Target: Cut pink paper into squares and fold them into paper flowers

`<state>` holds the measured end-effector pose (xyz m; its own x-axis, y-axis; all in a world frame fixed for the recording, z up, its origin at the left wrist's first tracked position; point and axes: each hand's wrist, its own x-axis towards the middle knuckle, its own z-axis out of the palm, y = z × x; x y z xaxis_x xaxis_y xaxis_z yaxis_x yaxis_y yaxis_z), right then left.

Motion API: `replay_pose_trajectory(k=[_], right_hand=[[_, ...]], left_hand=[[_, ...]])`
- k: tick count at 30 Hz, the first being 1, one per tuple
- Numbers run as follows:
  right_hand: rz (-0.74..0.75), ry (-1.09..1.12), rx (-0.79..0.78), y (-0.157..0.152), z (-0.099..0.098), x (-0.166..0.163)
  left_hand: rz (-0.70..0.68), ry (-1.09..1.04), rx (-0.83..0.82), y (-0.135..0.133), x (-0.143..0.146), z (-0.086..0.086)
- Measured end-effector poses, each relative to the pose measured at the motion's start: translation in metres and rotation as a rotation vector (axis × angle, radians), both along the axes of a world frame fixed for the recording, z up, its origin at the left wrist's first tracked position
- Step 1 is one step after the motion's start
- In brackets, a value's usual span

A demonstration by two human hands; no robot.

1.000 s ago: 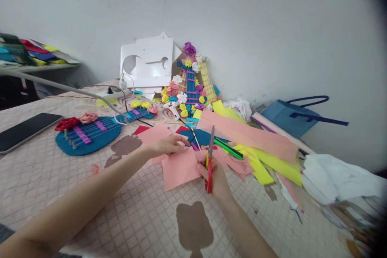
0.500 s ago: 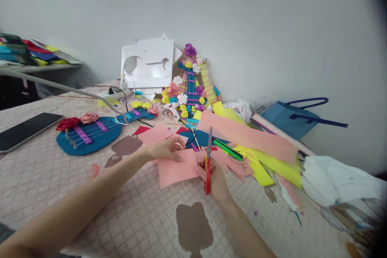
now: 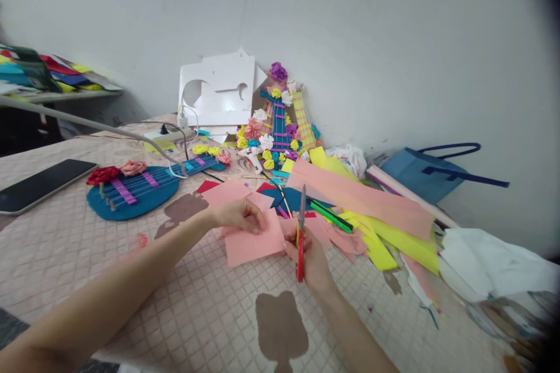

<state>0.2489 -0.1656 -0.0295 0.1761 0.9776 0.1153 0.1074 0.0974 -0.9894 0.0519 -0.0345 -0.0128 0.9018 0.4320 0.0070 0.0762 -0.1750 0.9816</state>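
A square of pink paper (image 3: pixel 251 247) is held just above the table between my two hands. My left hand (image 3: pixel 240 215) is closed, fingers curled and pinching near the top edge of the square; its fingertips are partly hidden. In my right hand (image 3: pixel 312 256) are red-handled scissors (image 3: pixel 301 233), blades pointing up and away and seemingly together. The thumb and a finger of that hand also touch the square's right edge. Another piece of pink paper (image 3: pixel 227 191) lies just beyond my left hand, with red scraps around it.
A blue paper guitar (image 3: pixel 144 195) with flowers and a phone (image 3: pixel 46 186) lie left. At the back stand flowered paper guitars (image 3: pixel 280 122) and a white glue gun (image 3: pixel 251 158). A green cutter (image 3: pixel 331 215), pink strip (image 3: pixel 359 195) and yellow scraps lie right, near a blue bag (image 3: pixel 422 175).
My left fingers have drawn together and curled on the pink square, having been more spread over it. My right hand and the scissors have hardly moved. The view has shifted slightly.
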Motion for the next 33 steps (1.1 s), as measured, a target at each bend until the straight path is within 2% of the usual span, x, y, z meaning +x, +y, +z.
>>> replay_pose_trajectory(k=[17,21,25,28,33], right_hand=[[0.042,0.061,0.013,-0.001,-0.003,0.0],[0.047,0.085,-0.001,-0.003,-0.004,0.0],[0.156,0.212,-0.008,-0.006,-0.008,-0.002],[0.236,0.224,-0.059,-0.01,-0.012,-0.003],[0.285,0.18,-0.116,-0.025,-0.01,-0.008]], left_hand=[[-0.123,0.022,0.038,-0.002,-0.004,0.003],[-0.085,-0.013,0.079,0.002,-0.006,0.005],[-0.038,-0.069,0.064,0.009,-0.016,0.013],[0.027,-0.11,-0.009,0.013,-0.023,0.016],[0.257,-0.176,-0.223,0.019,-0.029,0.014]])
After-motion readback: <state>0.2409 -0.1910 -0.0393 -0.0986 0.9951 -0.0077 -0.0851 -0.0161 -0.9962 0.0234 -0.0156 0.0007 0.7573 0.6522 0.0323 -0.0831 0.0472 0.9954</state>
